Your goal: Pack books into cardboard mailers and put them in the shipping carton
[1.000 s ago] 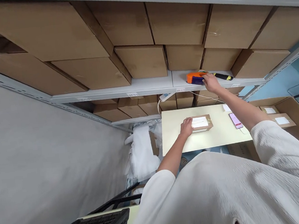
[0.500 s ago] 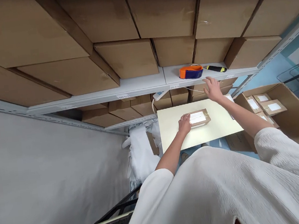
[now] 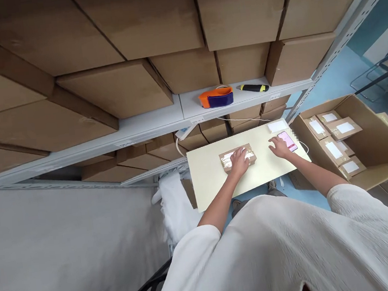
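Brown cardboard on the pale table (image 3: pixel 212 181): one small box (image 3: pixel 250 150), the left hand (image 3: pixel 239 161) across its top, whether gripping, impossible to tell! The right hand (image 3: pixel 278 146), fingers loosely spread, sits beside one phone (image 3: pixel 288 141). Beyond, one tape dispenser (image 3: pixel 216 98), one knife (image 3: pixel 254 87); rightward, six labelled boxes (image 3: pixel 344 127) show.

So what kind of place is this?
It looks like a packing spot in a storeroom, maybe a warehouse. Cardboard boxes line the metal shelves, a big open carton holds small white-labelled parcels, and on the table the person's left hand rests on a taped box.
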Demonstrator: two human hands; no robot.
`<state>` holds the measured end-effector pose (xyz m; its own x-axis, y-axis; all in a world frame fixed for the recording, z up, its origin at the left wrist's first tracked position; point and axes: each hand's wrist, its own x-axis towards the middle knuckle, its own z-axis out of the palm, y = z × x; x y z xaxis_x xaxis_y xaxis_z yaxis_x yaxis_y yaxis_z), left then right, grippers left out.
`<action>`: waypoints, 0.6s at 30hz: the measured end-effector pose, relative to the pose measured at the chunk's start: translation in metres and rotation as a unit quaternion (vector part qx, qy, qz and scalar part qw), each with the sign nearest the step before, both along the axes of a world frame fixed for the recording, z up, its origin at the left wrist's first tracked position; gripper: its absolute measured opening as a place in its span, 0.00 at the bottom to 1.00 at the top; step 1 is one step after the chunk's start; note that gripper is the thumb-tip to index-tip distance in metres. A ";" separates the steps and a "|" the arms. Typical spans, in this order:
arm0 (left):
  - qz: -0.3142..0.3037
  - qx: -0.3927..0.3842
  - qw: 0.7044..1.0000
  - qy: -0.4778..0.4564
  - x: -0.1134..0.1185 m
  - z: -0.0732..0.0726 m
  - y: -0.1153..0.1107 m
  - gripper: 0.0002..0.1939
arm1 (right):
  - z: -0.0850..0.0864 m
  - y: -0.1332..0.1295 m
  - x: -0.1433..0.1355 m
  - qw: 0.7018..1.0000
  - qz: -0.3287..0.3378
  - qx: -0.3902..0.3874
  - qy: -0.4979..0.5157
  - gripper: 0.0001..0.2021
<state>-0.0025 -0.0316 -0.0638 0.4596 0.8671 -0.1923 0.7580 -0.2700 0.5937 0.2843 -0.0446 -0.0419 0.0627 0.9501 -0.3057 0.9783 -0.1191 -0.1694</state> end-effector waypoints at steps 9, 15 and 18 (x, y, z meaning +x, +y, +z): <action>0.014 -0.012 0.998 -0.060 0.134 0.001 0.025 0.26 | -0.040 0.034 0.136 0.994 -0.062 -0.047 0.080 0.24; 0.064 -0.071 0.994 -0.058 0.198 -0.022 0.033 0.24 | -0.062 0.065 0.204 0.985 -0.071 -0.068 0.140 0.24; 0.078 -0.097 0.991 -0.057 0.217 -0.029 0.035 0.24 | -0.070 0.084 0.223 0.983 -0.076 -0.081 0.145 0.23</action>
